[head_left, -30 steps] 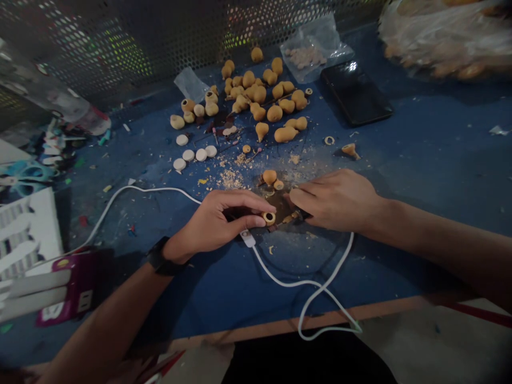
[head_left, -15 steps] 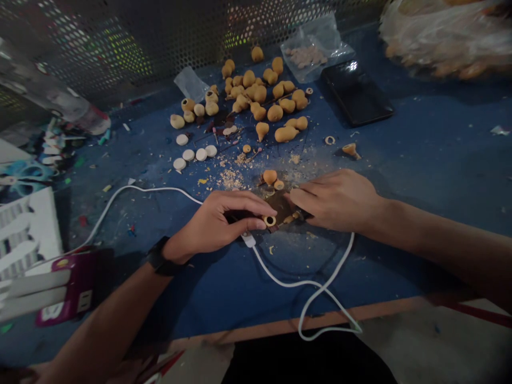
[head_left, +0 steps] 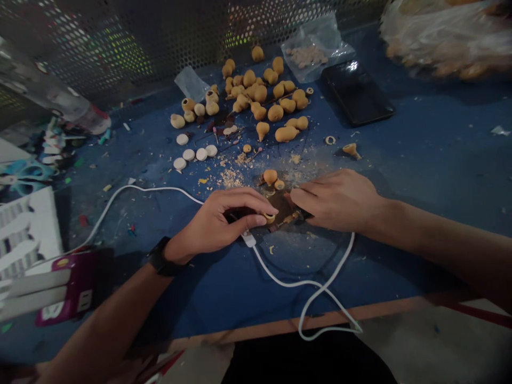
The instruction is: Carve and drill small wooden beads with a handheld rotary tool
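My left hand (head_left: pixel 220 220) pinches a small cut gourd piece (head_left: pixel 270 218) between thumb and fingers; its hollow opening is tilted so that only part of the rim shows. Facing it from the right, my right hand (head_left: pixel 340 201) is closed on a slim dark hand tool (head_left: pixel 299 215) whose tip points at the gourd piece. Fingers cover most of the tool, so its exact kind is unclear. Just beyond the hands lies a small orange gourd (head_left: pixel 270 176) with a pale cut piece beside it. A white inline switch (head_left: pixel 248 239) sits below my left fingers.
Whole small gourds (head_left: pixel 256 93) are heaped at the back, with opened ones to their left. White discs (head_left: pixel 201 154), shavings (head_left: pixel 232 178) and a black phone (head_left: pixel 358 93) lie around. A white cable (head_left: pixel 280 281) loops toward the table's front edge. Blue scissors (head_left: pixel 26 173) are at far left.
The cut gourd piece has turned in my left fingers, so its round opening faces the camera less. My right hand has barely moved.
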Demonstrator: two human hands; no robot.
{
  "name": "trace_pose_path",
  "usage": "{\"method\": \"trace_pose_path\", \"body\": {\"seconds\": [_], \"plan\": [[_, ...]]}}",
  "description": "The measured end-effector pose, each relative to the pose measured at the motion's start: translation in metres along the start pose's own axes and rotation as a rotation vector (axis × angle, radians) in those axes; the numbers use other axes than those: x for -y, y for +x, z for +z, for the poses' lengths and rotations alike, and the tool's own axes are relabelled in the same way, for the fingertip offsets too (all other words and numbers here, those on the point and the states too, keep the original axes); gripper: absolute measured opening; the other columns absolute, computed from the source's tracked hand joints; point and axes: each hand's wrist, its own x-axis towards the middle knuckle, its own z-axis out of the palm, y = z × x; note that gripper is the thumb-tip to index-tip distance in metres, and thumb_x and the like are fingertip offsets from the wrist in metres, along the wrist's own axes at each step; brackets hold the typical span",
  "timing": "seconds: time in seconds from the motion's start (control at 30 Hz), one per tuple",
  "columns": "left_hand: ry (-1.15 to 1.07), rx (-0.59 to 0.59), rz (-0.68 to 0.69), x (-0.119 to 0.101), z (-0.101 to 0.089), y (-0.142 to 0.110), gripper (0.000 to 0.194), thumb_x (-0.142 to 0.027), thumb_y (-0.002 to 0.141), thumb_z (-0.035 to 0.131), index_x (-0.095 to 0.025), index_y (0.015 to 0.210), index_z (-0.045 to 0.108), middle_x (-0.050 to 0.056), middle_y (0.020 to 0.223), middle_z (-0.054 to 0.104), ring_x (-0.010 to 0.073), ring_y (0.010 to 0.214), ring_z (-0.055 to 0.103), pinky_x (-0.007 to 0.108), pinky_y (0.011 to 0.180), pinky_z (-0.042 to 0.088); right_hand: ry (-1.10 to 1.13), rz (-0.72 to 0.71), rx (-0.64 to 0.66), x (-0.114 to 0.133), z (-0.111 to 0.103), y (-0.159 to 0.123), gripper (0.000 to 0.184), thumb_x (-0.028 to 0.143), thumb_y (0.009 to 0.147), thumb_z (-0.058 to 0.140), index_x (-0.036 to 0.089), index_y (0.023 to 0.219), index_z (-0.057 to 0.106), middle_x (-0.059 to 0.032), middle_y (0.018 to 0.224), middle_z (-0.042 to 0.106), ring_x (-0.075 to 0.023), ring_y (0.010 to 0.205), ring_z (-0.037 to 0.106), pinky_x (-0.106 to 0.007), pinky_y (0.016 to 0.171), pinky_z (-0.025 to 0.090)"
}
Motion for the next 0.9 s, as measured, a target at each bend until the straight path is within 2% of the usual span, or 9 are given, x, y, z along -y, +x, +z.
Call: {"method": "trace_pose_path", "body": {"seconds": [0.2, 0.47, 0.9], "plan": [[0.028, -0.022, 0.056, 0.0014, -0.0008, -0.0002, 0.014, -0.017, 0.096, 0.075, -0.023, 0.104, 0.085, 0.009, 0.105, 0.083, 0.0168, 0.096, 0.079, 0.024, 0.086, 0.062, -0.018, 0.009, 0.001, 0.0001, 0.0018, 0.0005, 0.028, 0.015, 0.096, 0.048, 0.016, 0.107, 0.074, -0.0089, 0.076, 0.076, -0.0226, 0.065, 0.067, -0.035, 0.057, 0.017], [0.007, 0.015, 0.036, 0.0030, -0.0027, -0.0025, 0.026, -0.010, 0.095, 0.074, -0.025, 0.113, 0.084, 0.007, 0.114, 0.084, 0.0178, 0.106, 0.081, 0.024, 0.092, 0.064, 0.005, -0.007, -0.044, -0.0024, 0.0066, 0.0001, 0.026, 0.015, 0.096, 0.048, 0.017, 0.104, 0.073, -0.0078, 0.074, 0.075, -0.0224, 0.064, 0.067, -0.035, 0.057, 0.018], [-0.022, 0.015, 0.012, 0.0015, -0.0017, -0.0022, 0.021, -0.012, 0.090, 0.081, -0.024, 0.106, 0.086, 0.007, 0.105, 0.085, 0.0176, 0.096, 0.082, 0.023, 0.085, 0.065, 0.009, 0.007, -0.006, -0.0010, 0.0033, 0.0003, 0.031, 0.013, 0.096, 0.045, 0.015, 0.107, 0.074, -0.0091, 0.076, 0.075, -0.0212, 0.063, 0.062, -0.036, 0.057, 0.020]]}}
